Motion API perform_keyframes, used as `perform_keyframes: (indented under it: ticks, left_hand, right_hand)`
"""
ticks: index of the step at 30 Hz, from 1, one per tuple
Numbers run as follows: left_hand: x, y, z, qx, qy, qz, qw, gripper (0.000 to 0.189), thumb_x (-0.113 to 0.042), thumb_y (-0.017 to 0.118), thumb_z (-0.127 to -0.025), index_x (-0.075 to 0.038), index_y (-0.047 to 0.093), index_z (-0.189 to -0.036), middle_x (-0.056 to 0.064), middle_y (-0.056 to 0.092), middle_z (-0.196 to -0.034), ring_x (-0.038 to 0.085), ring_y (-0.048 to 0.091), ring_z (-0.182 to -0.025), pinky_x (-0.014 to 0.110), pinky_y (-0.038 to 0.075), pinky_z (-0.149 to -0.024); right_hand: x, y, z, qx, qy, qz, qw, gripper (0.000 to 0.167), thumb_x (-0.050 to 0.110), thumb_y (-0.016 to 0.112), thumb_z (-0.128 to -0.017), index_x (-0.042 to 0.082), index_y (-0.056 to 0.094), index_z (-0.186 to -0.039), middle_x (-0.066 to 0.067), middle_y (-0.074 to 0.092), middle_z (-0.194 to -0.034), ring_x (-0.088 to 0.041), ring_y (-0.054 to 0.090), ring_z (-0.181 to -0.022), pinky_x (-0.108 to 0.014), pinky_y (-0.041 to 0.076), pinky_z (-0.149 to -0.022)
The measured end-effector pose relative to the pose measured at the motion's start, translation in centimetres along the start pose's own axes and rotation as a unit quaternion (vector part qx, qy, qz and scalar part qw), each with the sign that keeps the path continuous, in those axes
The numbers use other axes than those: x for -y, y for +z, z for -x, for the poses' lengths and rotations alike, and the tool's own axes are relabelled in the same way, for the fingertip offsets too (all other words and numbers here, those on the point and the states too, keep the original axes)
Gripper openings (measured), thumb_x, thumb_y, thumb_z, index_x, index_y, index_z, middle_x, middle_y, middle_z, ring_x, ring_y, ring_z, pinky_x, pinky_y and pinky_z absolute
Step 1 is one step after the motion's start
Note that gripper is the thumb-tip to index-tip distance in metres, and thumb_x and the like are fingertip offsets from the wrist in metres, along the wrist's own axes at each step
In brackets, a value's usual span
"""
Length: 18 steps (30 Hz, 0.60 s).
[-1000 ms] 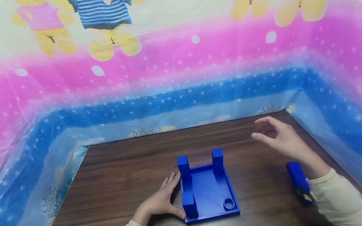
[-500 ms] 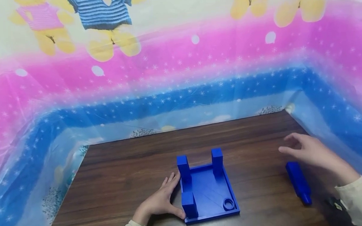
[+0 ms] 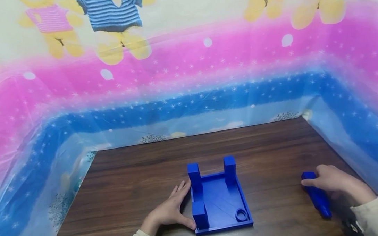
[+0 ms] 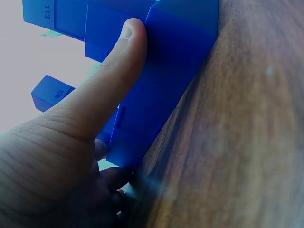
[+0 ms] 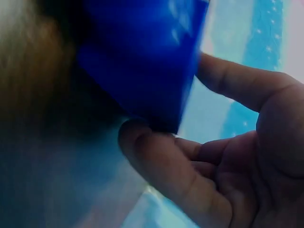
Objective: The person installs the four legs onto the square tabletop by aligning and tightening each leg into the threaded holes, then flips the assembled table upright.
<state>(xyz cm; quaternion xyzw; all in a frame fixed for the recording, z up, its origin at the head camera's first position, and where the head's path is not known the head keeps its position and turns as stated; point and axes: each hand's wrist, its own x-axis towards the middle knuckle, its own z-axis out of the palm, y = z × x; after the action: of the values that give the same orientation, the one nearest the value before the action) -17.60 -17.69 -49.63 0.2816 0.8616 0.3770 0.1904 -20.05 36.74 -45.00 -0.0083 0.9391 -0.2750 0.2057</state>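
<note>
A blue upside-down toy tabletop (image 3: 221,203) lies on the table with three square legs upright at its corners. Its near right corner has a round socket ring (image 3: 237,215). My left hand (image 3: 167,211) rests against the left side, fingers extended along the edge and thumb at the near left leg (image 3: 199,215). In the left wrist view the thumb lies straight against the blue side (image 4: 164,61). At the right, my right hand (image 3: 338,180) pinches a loose blue table leg (image 3: 318,198) near its square end. Its narrower end points toward me. The right wrist view shows the leg (image 5: 147,71) between thumb and fingers, blurred.
The brown wood-grain table (image 3: 141,175) runs back to a printed cloth (image 3: 206,75) that hangs behind and along both sides. A dark strap (image 3: 352,227) shows at the right wrist.
My right hand has moved right and down from above the table onto the loose leg and taken hold of it. The left hand and the tabletop have stayed in place.
</note>
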Motion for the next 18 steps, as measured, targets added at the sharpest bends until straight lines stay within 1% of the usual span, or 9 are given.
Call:
perform_keyframes:
  ticks: [4,8,11,13,15,18]
  left_hand:
    - [-0.1,0.1,-0.1,-0.001,-0.002,0.0,1.0,0.134,-0.035,0.099,-0.073,0.001,0.01,-0.168,0.022,0.008,-0.175,0.042,-0.005,-0.161,0.067,-0.001,-0.125]
    - [-0.1,0.1,-0.1,-0.001,-0.002,0.0,1.0,0.135,-0.035,0.099,-0.073,0.001,0.01,-0.168,0.022,0.008,-0.175,0.042,-0.006,-0.161,0.067,0.0,-0.125]
    - [0.0,0.1,0.0,-0.002,-0.001,0.001,1.0,0.135,-0.036,0.099,-0.073,0.001,0.01,-0.168,0.022,0.008,-0.175,0.042,-0.006,-0.16,0.068,0.0,-0.125]
    - [0.0,0.1,-0.1,-0.001,0.002,0.001,1.0,0.135,-0.037,0.099,-0.073,0.002,0.01,-0.168,0.023,0.008,-0.174,0.042,-0.006,-0.16,0.067,-0.001,-0.125]
    - [0.1,0.1,-0.1,0.0,0.003,-0.001,1.0,0.136,-0.038,0.099,-0.073,0.002,0.01,-0.168,0.023,0.008,-0.174,0.042,-0.006,-0.16,0.067,-0.001,-0.125]
    - [0.0,0.0,0.0,-0.003,0.003,-0.003,1.0,0.136,-0.039,0.099,-0.072,0.001,0.01,-0.168,0.022,0.008,-0.175,0.043,-0.006,-0.16,0.067,-0.001,-0.125]
  right_hand:
    - [0.0,0.8,-0.4,-0.015,-0.019,0.004,0.9997,0.042,0.035,0.072,-0.098,-0.003,0.055,-0.091,-0.008,0.059,-0.078,-0.017,0.063,-0.064,-0.035,0.057,-0.054]
    - [0.2,1.1,-0.7,-0.063,-0.05,0.033,0.9962,0.04,0.035,0.071,-0.098,0.006,0.05,-0.081,-0.001,0.046,-0.069,-0.015,0.052,-0.058,-0.029,0.044,-0.05]
    - [0.7,1.2,-0.8,-0.099,-0.068,0.036,0.9921,0.041,0.036,0.071,-0.098,0.008,0.047,-0.079,0.003,0.038,-0.066,-0.015,0.045,-0.055,-0.028,0.037,-0.049]
    - [1.1,1.4,-0.8,-0.116,-0.074,0.017,0.9904,0.04,0.036,0.072,-0.098,0.004,0.052,-0.087,0.002,0.043,-0.067,-0.015,0.049,-0.055,-0.028,0.039,-0.048]
    - [1.7,1.6,-0.9,-0.126,-0.078,-0.007,0.9889,0.043,0.036,0.073,-0.098,-0.002,0.055,-0.099,-0.001,0.053,-0.072,-0.017,0.054,-0.057,-0.03,0.044,-0.049]
    - [2.8,1.9,-1.1,-0.138,-0.087,-0.041,0.9857,0.053,0.037,0.076,-0.097,-0.009,0.055,-0.116,-0.009,0.067,-0.087,-0.019,0.062,-0.061,-0.033,0.051,-0.053]
